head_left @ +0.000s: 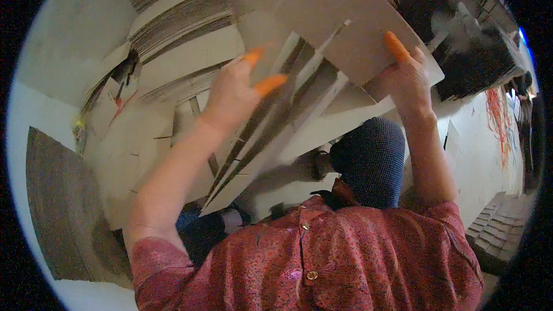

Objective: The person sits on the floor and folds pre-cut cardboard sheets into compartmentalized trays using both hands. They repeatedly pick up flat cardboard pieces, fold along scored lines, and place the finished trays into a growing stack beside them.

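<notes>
My right hand [410, 78] grips the near right edge of a flat brown cardboard sheet [351, 34], with an orange cover on the digit lying over its top face. Some of its fingers are hidden by the sheet. To the left, my left hand [233, 92] is raised over cut cardboard pieces [311, 92], its two orange-covered digits spread apart with nothing seen between them. Motion blurs this hand slightly. Slots and long strips show in the cardboard below and between my hands.
Stacked cardboard [184, 29] lies at the far left. Near it is a thin red item [121, 109]. A dark corrugated sheet [63, 207] stands at the left. Orange strings [498, 118] hang at the right, above a pile of cardboard pieces [498, 224]. A dark stack [478, 66] sits far right.
</notes>
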The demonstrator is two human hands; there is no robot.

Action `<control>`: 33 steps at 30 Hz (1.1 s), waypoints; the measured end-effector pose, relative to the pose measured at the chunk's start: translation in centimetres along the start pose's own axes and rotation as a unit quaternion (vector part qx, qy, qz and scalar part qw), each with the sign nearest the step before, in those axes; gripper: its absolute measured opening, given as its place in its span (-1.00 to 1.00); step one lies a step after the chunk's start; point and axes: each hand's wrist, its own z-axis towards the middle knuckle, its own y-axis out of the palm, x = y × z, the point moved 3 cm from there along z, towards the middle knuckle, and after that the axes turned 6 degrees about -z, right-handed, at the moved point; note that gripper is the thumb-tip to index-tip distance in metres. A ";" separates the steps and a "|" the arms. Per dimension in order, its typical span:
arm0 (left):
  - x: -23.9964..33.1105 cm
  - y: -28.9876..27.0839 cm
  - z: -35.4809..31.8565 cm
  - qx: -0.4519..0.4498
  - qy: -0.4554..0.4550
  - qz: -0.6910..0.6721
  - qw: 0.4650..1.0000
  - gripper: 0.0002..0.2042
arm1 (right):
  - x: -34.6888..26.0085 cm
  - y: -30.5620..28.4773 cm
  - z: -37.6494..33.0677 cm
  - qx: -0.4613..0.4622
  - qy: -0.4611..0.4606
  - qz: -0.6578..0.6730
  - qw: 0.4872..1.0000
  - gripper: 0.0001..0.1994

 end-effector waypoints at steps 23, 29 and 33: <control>-2.8 -4.5 -6.4 -0.089 -0.174 0.045 0.980 -0.82 | 4.1 -0.7 -7.4 -0.050 0.032 0.155 0.986 -0.86; 4.1 -2.6 -3.8 -0.031 -0.015 0.135 0.990 -0.69 | 2.6 -1.0 -8.1 -0.020 0.054 0.232 0.971 -0.86; 7.7 1.4 -2.7 -0.133 -0.015 0.087 0.987 -0.63 | 3.7 0.5 -8.8 -0.031 0.015 0.207 0.978 -0.83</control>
